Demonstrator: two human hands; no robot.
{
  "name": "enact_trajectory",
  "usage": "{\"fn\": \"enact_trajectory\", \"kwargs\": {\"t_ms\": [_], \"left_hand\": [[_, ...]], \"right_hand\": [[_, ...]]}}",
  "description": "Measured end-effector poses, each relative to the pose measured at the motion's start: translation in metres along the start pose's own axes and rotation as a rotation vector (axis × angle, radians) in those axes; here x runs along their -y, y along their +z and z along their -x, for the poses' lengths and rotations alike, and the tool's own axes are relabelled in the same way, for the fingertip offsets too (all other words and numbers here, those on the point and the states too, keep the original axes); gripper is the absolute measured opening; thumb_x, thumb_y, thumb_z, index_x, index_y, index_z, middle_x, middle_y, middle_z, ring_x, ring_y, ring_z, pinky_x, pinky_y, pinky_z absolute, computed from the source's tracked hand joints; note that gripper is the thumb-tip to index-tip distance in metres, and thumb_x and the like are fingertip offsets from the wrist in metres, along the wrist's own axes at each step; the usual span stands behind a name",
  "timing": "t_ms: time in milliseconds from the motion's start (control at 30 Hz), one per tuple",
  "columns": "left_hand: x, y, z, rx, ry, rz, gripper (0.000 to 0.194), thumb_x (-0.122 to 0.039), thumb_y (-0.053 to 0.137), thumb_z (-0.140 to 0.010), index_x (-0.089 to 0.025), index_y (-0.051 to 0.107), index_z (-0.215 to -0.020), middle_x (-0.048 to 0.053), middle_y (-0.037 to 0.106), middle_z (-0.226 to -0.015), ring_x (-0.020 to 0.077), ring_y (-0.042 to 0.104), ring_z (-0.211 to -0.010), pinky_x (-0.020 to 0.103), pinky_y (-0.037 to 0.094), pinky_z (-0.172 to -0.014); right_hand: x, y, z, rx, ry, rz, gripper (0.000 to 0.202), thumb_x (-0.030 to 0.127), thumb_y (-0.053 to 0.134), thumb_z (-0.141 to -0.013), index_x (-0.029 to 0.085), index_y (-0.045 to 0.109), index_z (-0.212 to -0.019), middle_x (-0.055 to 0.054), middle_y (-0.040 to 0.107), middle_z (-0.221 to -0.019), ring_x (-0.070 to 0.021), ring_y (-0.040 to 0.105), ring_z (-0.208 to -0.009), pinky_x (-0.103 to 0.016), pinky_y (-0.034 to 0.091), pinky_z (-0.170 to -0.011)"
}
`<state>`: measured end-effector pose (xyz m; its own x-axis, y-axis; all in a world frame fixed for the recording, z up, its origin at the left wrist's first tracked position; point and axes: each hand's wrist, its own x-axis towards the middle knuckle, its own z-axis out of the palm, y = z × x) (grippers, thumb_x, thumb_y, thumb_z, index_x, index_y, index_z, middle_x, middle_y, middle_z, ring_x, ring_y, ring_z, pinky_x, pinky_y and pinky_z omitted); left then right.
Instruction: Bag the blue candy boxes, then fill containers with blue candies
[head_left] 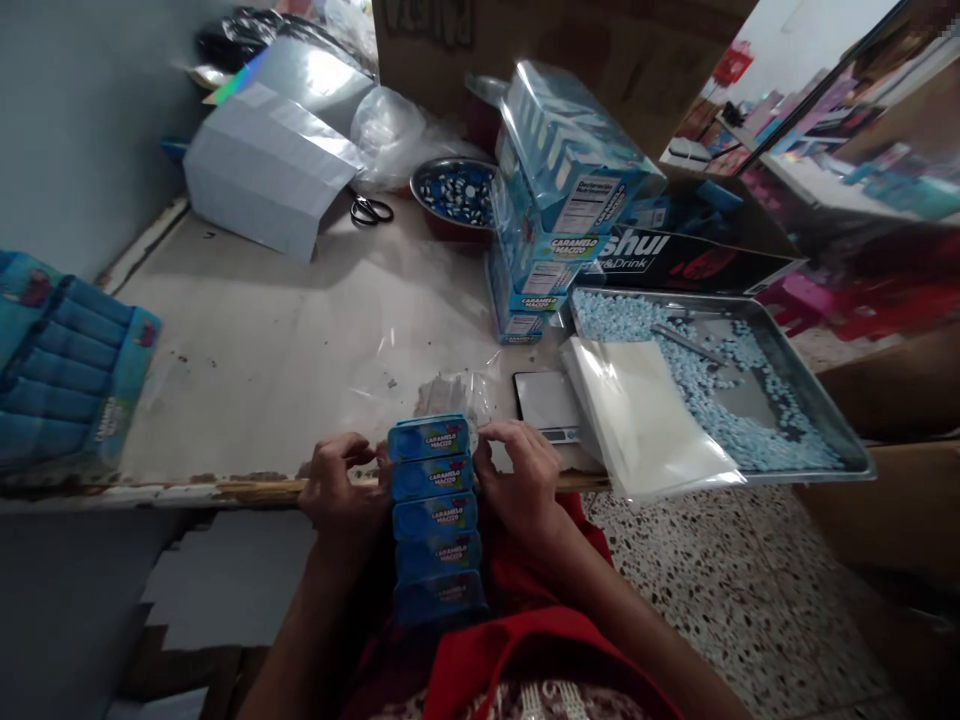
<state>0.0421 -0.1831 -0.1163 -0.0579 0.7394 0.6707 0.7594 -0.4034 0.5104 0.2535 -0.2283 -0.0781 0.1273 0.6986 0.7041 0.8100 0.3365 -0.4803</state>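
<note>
A column of several small blue candy boxes (pixel 433 517) printed "Caramelo Macizo" stretches from the table's front edge down toward my lap. My left hand (pixel 341 482) is closed at the left side of its far end, fingertips bent in against the edge. On the opposite side my right hand (pixel 521 478) pinches near the same end, thumb and fingers close together. The exact contact of the fingertips is partly hidden. Just beyond the boxes, a clear plastic bag (pixel 480 392) lies crumpled on the table (pixel 255 350).
Wrapped blue boxes (pixel 555 215) stand stacked at the back, near a bowl of candies (pixel 456 190) and scissors (pixel 370 209). To the right are a scale (pixel 546 400), plastic sheets (pixel 645 415) and a metal tray (pixel 840 455) of pale-blue candies. A blue pack (pixel 71 350) sits left.
</note>
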Motion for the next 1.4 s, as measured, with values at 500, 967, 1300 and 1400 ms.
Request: {"fn": "enact_trajectory", "kwargs": {"t_ms": [500, 967, 1300, 1400], "left_hand": [[-0.005, -0.008, 0.001, 0.105, 0.133, -0.113, 0.009, -0.019, 0.059, -0.087, -0.018, 0.068, -0.086, 0.001, 0.068, -0.076, 0.0139, 0.063, -0.068, 0.023, 0.04, -0.061], [-0.004, -0.007, 0.003, 0.185, -0.174, 0.223, 0.012, -0.026, 0.066, -0.082, -0.017, 0.067, -0.074, 0.0, 0.07, -0.076, 0.0141, 0.065, -0.071, 0.026, 0.051, -0.069], [-0.005, -0.006, 0.012, 0.25, -0.456, 0.317, 0.023, -0.031, 0.07, -0.08, -0.016, 0.069, -0.097, 0.003, 0.074, -0.088, 0.0174, 0.069, -0.075, 0.027, 0.053, -0.067], [-0.005, -0.013, 0.007, 0.317, -0.207, 0.099, 0.015, -0.028, 0.06, -0.088, -0.017, 0.069, -0.091, 0.004, 0.072, -0.083, 0.0171, 0.067, -0.074, 0.027, 0.047, -0.068]], "right_hand": [[0.007, 0.008, 0.009, 0.128, 0.347, -0.215, 0.005, 0.017, 0.057, -0.091, 0.022, 0.059, -0.093, 0.0, 0.063, -0.087, -0.0163, 0.057, -0.081, -0.03, 0.044, -0.076], [-0.001, 0.017, 0.009, 0.153, 0.701, -0.393, 0.011, 0.025, 0.069, -0.084, 0.021, 0.065, -0.074, 0.005, 0.064, -0.068, -0.0116, 0.057, -0.061, -0.022, 0.043, -0.059], [-0.01, 0.014, 0.015, 0.192, 0.248, -0.169, 0.023, 0.026, 0.052, -0.102, 0.02, 0.061, -0.082, -0.006, 0.067, -0.091, -0.0168, 0.063, -0.085, -0.029, 0.051, -0.079], [-0.014, 0.01, 0.017, 0.26, 0.139, -0.059, 0.02, 0.022, 0.051, -0.103, 0.02, 0.063, -0.088, -0.004, 0.069, -0.084, -0.0164, 0.063, -0.08, -0.028, 0.048, -0.077]]}}
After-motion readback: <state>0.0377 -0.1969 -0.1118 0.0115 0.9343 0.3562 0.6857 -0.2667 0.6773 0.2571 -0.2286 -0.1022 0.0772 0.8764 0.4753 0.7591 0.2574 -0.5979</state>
